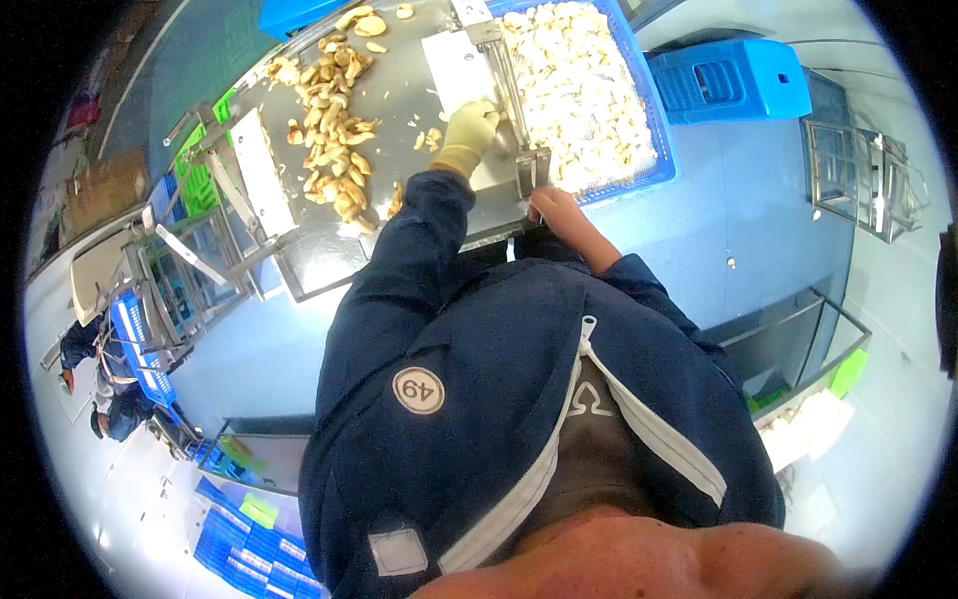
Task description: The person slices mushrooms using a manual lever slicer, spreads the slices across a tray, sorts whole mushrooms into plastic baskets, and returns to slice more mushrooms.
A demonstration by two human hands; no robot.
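Note:
My left hand (469,137), in a pale yellow glove, rests over the white cutting board (454,70) with its fingers curled. Whatever they hold, if anything, is hidden. Beside it runs a long metal lever cutter (511,85), fixed along the table's right edge. My bare right hand (561,217) is closed at the near end of this cutter, around its handle (533,172). A few small cream slices (427,138) lie left of the glove. Farther left, brown-and-cream pieces resembling mushrooms (334,125) form a long heap on the metal table (394,95).
A blue basket (651,120) full of pale cut slices (574,90) stands right of the cutter. Beyond it is a blue plastic stool (733,82). Another cutter with a white board (261,170) sits at the table's left end. Other people (120,414) are far left.

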